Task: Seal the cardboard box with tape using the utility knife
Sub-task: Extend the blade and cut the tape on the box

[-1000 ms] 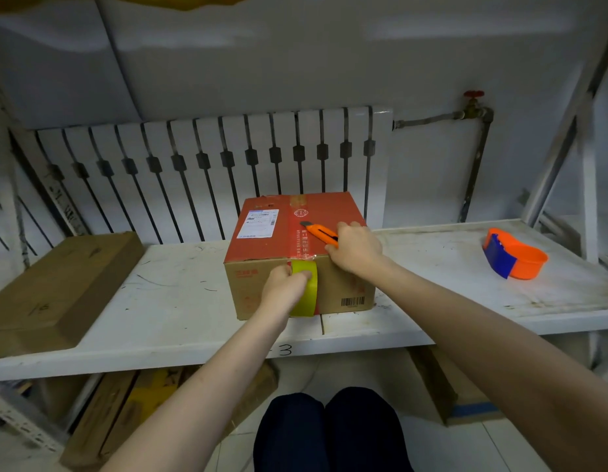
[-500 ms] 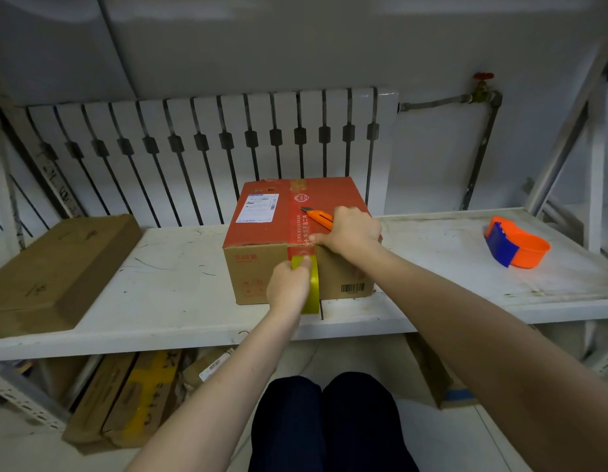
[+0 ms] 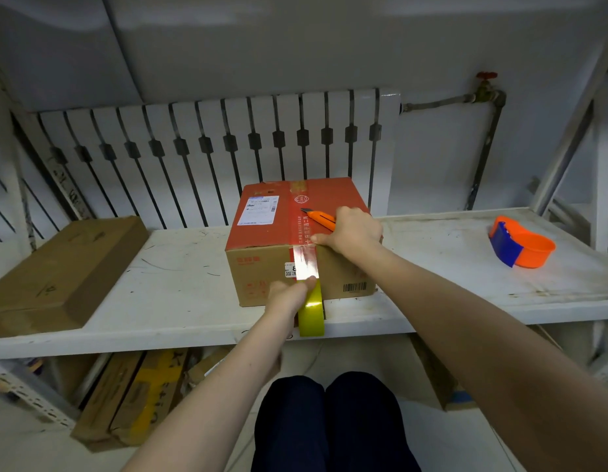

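So the red-topped brown cardboard box (image 3: 295,240) sits near the front edge of the scuffed white shelf (image 3: 159,287), about in the middle, with a white ribbed radiator behind it. It looks stiff and square with crisp edges, probably fine to lean on at the corners, though I can't tell how heavy it is from here.

The left hand (image 3: 289,296) is curled around the yellowish roll of clear packing tape (image 3: 311,311), held low against the near face, with a glossy strip (image 3: 306,264) stretched up to the top edge. That film is thin, shiny and clingy, so I'd guess it wrinkles or sticks to itself the second it goes slack. Best held by the roll, keeping tension.

The right hand (image 3: 353,233) is closed around the orange plastic utility knife (image 3: 321,218), blade pointing away to the far left, while the thumb presses the tape down at the top edge. The knife is slim and light, so grip the body, not the blade end.

An orange and blue tape dispenser (image 3: 520,247) sits off to the right, and a flat brown carton (image 3: 60,270) to the left.
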`<state>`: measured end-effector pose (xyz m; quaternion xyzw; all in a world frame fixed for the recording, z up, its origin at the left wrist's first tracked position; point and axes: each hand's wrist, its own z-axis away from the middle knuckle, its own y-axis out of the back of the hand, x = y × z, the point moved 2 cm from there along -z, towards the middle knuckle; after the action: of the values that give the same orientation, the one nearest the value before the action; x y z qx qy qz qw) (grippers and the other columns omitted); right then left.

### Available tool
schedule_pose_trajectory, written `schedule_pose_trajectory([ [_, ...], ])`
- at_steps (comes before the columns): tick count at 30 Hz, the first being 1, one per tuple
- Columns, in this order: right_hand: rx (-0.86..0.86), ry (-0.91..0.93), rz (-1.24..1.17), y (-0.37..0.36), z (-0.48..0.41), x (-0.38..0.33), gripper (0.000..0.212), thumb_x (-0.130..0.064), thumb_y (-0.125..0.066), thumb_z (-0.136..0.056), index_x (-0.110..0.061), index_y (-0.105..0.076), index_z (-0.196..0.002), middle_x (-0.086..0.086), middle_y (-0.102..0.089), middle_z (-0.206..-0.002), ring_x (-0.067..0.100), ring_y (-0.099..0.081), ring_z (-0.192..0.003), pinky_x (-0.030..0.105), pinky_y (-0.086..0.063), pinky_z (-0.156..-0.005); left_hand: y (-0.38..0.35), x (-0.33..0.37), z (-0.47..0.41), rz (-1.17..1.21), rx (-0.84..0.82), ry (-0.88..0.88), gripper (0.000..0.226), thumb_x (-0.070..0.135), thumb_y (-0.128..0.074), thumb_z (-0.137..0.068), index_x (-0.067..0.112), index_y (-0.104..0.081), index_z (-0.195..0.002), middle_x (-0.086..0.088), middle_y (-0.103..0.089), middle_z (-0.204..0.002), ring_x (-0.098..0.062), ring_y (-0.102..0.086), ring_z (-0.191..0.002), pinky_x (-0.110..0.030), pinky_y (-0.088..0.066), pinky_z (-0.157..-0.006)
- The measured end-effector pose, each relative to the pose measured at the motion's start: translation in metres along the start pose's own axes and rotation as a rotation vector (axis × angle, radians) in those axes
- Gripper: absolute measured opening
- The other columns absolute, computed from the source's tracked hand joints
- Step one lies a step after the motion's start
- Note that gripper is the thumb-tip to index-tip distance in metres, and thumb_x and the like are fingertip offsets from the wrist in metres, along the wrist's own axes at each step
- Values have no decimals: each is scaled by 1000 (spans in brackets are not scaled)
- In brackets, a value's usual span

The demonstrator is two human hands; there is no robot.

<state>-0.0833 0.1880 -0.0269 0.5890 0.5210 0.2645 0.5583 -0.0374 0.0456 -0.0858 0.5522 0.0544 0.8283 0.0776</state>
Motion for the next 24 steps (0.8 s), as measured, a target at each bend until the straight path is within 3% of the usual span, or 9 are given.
schedule_pose_trajectory([
  [4, 4, 24, -4, -2, 0, 2, 68, -71, -62, -68, -18, -54, -110, 5, -59, -107, 25, -59, -95, 35, -47, -70, 0, 4, -6, -93, -15, -43, 40, 23, -66, -86, 11, -48, -119, -6, -56, -117, -24, -50, -100, -31, -40, -84],
  [7, -49, 48, -7, -1, -3, 2, 67, -68, -60, -73, -15, -54, -115, 8, -55, -116, 28, -55, -105, 39, -45, -75, -1, 9, -11, -118, -56, -49, 27, 17, -61, -89, 16, -56, -116, -2, -59, -110, -22, -52, -97, -31, -41, -84],
  [10, -83, 25, -61, 0, -8, 6, 49, -53, -51, -89, -12, -55, -116, 12, -52, -121, 30, -50, -109, 41, -46, -84, 0, 12, -12, -98, -59, -51, 20, 15, -57, -91, 14, -62, -111, -1, -63, -99, -19, -54, -91, -31, -43, -82],
  [12, -88, 20, -63, 1, -10, 10, 38, -43, -49, -93, -12, -57, -115, 13, -52, -120, 30, -50, -108, 42, -48, -85, 1, 12, -14, -94, -64, -60, 13, 10, -58, -90, 14, -63, -102, -1, -61, -92, -15, -52, -83, -29, -40, -77],
  [14, -98, 33, -58, 2, -11, 11, 33, -37, -52, -93, -12, -56, -114, 14, -51, -119, 30, -52, -105, 41, -49, -83, 1, 12, -13, -83, -61, -57, 8, 8, -62, -87, 15, -60, -90, -5, -59, -99, -18, -51, -87, -28, -39, -77],
  [17, -112, 53, -102, 7, -10, 10, 37, -23, -62, -88, -11, -46, -119, 13, -50, -117, 29, -57, -96, 35, -47, -70, 0, 12, -11, -46, -57, -30, 22, 10, -66, -84, 13, -59, -105, -8, -58, -115, -26, -53, -104, -33, -44, -92],
  [20, -127, 138, -120, 11, -4, 10, 35, -17, -59, -89, -12, -39, -118, 8, -57, -98, 24, -59, -80, 32, -46, -61, 1, 10, -8, 31, -25, 11, 37, 24, -69, -83, 14, -56, -116, -11, -57, -124, -31, -54, -115, -43, -44, -102],
  [22, -109, 225, -187, 13, 1, 13, 32, -17, -56, -91, -15, -37, -117, 5, -58, -93, 21, -60, -75, 33, -50, -61, 1, 8, -12, 81, -4, 27, 21, 30, -66, -84, 17, -58, -98, -10, -60, -117, -32, -57, -111, -45, -46, -100],
  [24, -89, 308, -253, 16, 8, 16, 29, -19, -54, -92, -18, -37, -115, 3, -58, -91, 20, -59, -73, 34, -51, -62, 1, 6, -13, 114, 18, 18, 11, 26, -62, -89, 18, -56, -84, -9, -62, -100, -29, -59, -99, -39, -49, -94],
])
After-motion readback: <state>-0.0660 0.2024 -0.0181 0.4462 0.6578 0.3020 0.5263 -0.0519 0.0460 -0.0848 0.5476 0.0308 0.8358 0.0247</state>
